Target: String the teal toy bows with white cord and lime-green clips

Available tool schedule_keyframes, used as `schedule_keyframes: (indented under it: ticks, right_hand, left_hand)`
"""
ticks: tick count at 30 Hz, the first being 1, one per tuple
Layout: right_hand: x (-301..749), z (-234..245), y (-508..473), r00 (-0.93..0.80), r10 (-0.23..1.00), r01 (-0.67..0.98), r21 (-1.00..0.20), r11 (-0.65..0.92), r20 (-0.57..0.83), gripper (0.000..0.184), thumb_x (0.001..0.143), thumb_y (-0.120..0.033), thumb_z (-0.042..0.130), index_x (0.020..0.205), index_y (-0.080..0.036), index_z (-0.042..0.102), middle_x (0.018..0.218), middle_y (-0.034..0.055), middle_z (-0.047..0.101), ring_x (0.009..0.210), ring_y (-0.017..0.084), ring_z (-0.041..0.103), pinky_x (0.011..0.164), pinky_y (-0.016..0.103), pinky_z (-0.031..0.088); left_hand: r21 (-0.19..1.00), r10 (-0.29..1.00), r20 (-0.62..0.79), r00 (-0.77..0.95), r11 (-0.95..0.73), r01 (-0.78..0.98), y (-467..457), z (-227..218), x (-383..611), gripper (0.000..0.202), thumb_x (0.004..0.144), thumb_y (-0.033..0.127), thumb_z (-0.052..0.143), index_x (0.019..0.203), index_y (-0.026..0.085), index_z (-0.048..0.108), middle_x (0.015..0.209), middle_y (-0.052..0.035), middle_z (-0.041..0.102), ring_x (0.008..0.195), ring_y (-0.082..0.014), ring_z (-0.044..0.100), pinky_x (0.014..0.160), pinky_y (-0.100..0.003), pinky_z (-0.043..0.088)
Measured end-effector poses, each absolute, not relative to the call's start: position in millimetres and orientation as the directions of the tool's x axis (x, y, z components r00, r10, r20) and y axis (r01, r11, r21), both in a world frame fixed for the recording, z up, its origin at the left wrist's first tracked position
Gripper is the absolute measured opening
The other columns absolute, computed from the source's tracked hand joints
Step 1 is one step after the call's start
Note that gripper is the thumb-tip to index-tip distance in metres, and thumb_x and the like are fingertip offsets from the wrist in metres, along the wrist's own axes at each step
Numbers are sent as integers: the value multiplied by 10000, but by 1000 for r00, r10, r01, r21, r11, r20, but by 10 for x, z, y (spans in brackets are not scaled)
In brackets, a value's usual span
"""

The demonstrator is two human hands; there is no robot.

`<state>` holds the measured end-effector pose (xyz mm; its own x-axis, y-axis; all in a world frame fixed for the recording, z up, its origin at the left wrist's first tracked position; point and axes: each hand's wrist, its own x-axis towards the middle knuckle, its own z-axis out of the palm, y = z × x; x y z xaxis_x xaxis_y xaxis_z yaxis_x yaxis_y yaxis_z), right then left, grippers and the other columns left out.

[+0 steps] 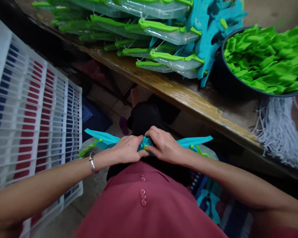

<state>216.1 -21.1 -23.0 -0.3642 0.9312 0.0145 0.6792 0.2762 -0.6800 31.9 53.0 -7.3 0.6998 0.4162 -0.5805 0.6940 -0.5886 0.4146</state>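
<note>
In my lap, a teal plastic piece stretches out to both sides like a pair of wings. Green strips and clear plastic hang under its outer ends. My left hand has its fingers closed round the middle from the left. From the other side, my right hand grips the same middle part, its thumb near the left thumb. A small green bit shows between the thumbs; the fingers hide most of the centre.
Stacked teal pieces with green-edged clear parts fill the wooden bench. A dark tub holds green plastic bits. White strings hang over the edge. A white crate stands left; teal parts lie lower right.
</note>
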Motion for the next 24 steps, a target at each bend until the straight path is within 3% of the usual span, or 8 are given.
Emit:
schedule_keyframes:
  ticks: [6, 10, 14, 17, 20, 22, 24]
  right_hand:
    - [2190, -332, -195, -380, 925, 721, -618, 313, 26, 213, 909, -154, 665, 1081, -137, 541, 1031, 108, 566, 930, 239, 543, 763, 344, 457]
    - [2167, -297, -144, -369, 929, 754, -585, 298, -2, 229, 913, -205, 716, 1082, -123, 586, 1002, 93, 589, 901, 221, 568, 744, 320, 461]
    - [2188, -76, -160, -392, 914, 778, -567, 271, -101, 321, 905, -286, 785, 1131, -111, 639, 1013, 86, 640, 882, 206, 625, 698, 294, 476]
    - [2435, 261, -208, -343, 938, 763, -569, 306, 45, 375, 939, -296, 756, 1243, -116, 630, 1115, 108, 667, 980, 213, 657, 778, 300, 519]
    - [3003, 640, -186, -87, 935, 805, -529, 270, 343, 208, 972, -242, 696, 1161, -156, 700, 1077, 73, 707, 955, 185, 672, 823, 302, 527]
    - [3515, 815, -74, 181, 879, 864, -499, 73, 442, 111, 934, -186, 711, 1032, -170, 761, 957, 30, 743, 852, 154, 676, 791, 286, 511]
    - [4028, 889, 112, 444, 801, 843, -489, -223, 401, 86, 859, -125, 733, 919, -135, 793, 847, -1, 760, 739, 97, 658, 757, 245, 473]
  left_hand:
    - [367, 459, -541, 704, -624, 689, 516, -156, 389, 463, 949, 495, 504, 1166, 105, 627, 1041, -212, 769, 980, -414, 742, 797, -469, 549]
    - [407, 450, -536, 714, -603, 686, 503, -161, 345, 437, 928, 482, 542, 1153, 119, 631, 1071, -207, 767, 1011, -408, 733, 811, -454, 536]
    - [537, 451, -525, 722, -482, 692, 495, -188, 278, 330, 907, 455, 584, 1066, 174, 654, 1048, -132, 774, 970, -350, 726, 810, -408, 505]
    - [677, 416, -506, 755, -351, 647, 497, -242, 226, 303, 910, 483, 602, 1014, 207, 673, 1023, -56, 772, 953, -291, 705, 824, -358, 479]
    - [750, 367, -513, 776, -248, 613, 473, -316, 143, 331, 916, 518, 598, 910, 196, 673, 936, -20, 751, 902, -257, 674, 817, -324, 465]
    - [773, 325, -537, 779, -180, 608, 447, -374, 72, 363, 913, 538, 591, 861, 185, 656, 886, -13, 724, 870, -245, 650, 796, -306, 466]
    - [792, 274, -557, 784, -111, 601, 429, -432, 2, 393, 913, 566, 576, 880, 182, 649, 896, -16, 708, 878, -240, 635, 789, -296, 476]
